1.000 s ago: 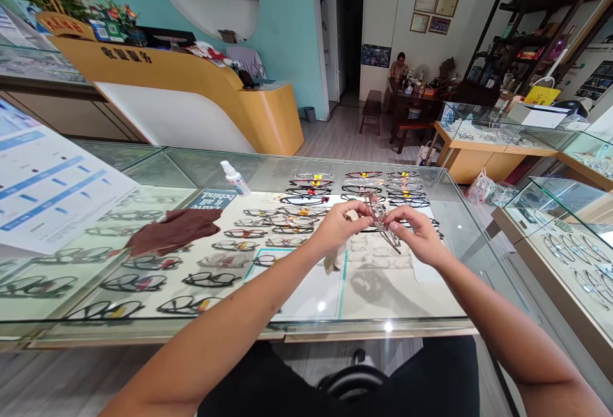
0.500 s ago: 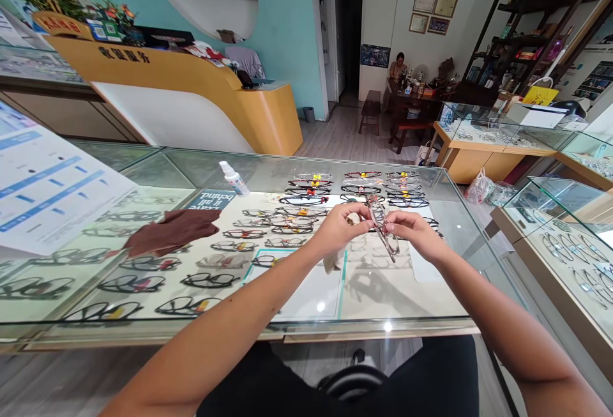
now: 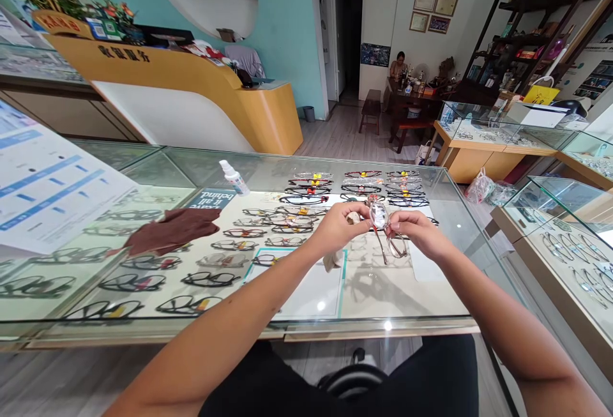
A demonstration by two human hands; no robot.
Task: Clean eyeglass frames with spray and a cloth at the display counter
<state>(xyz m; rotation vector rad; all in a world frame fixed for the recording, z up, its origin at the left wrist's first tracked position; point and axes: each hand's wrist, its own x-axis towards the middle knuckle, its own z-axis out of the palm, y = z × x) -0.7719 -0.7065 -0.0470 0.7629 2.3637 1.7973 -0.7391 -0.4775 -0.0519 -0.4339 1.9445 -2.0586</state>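
A pair of thin-framed eyeglasses [image 3: 379,216] is held above the glass counter between my two hands. My left hand [image 3: 339,228] pinches the frame near one lens, and a pale cloth [image 3: 331,261] hangs from under its palm. With thumb and fingers closed, my right hand [image 3: 417,232] grips the frame on the other side. One lens catches bright light; the other hangs lower, tilted, with a temple arm pointing down. Under the glass lie rows of spectacle frames [image 3: 209,280] and a turquoise-edged white sheet [image 3: 306,289].
On the counter glass [image 3: 383,305] lie a brown cloth [image 3: 175,230] and a white spray bottle [image 3: 234,178]. A printed sheet [image 3: 52,181] stands at left. Another display case [image 3: 565,257] is to the right. Behind are a reception desk [image 3: 268,117] and a seated person [image 3: 397,67].
The eyeglasses have turned between my hands, so one lens now faces me and the other swings to the right. My right hand has shifted slightly right.
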